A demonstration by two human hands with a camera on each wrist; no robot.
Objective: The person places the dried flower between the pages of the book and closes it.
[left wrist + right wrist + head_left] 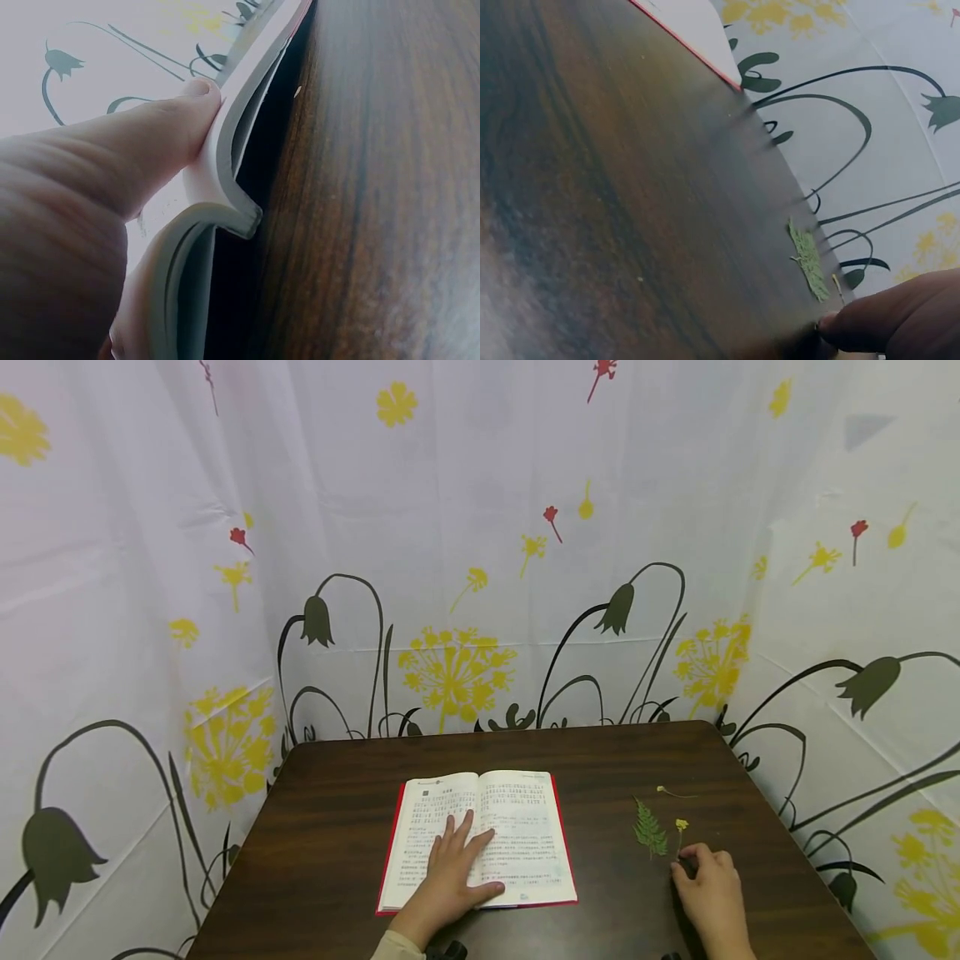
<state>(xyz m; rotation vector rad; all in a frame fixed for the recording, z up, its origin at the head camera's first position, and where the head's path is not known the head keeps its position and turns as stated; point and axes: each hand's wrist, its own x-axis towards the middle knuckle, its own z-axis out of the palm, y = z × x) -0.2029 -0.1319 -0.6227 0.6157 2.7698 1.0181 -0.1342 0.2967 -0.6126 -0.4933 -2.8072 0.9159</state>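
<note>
An open book with a red cover lies on the table, its printed pages facing up. My left hand presses on it with fingers spread across the left page and the middle fold. In the left wrist view, the thumb rests on the page near the book's lower edge. To the right, my right hand pinches the lower stem of a small yellow flower between thumb and fingertips, low at the tabletop. Beside that flower lies a green fern leaf, also visible as a leaf in the right wrist view.
Another small flower with a thin stem lies farther back on the dark wooden table. A white curtain printed with flowers hangs behind the table and along both sides.
</note>
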